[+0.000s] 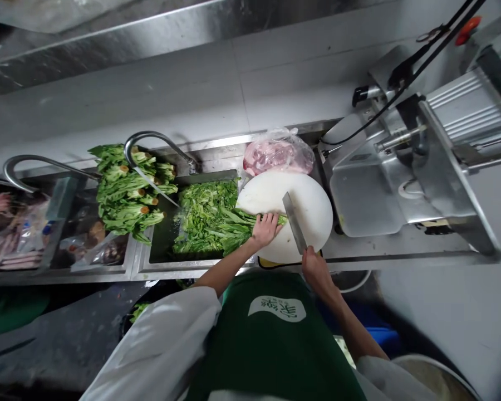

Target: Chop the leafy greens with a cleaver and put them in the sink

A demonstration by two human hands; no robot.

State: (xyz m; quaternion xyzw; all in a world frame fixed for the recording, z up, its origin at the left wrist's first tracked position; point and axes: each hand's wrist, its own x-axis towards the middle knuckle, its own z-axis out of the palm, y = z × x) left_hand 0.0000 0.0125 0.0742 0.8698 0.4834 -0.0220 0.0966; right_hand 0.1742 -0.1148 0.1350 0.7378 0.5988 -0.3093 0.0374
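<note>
My left hand presses down on the end of a bunch of long leafy greens, its fingers curled over the stems. The stems lie on a round white cutting board, while the leaves trail left over the sink. In my right hand is the handle of a cleaver, held at the board's near side. Its blade points away from me, just right of the stem ends and apart from my left fingers. Cut greens fill the sink beside the board.
Bagged raw meat sits behind the board. Whole heads of greens are piled left of the sink, under a curved faucet. A metal slicing machine stands at the right. Further left, sinks hold bagged food.
</note>
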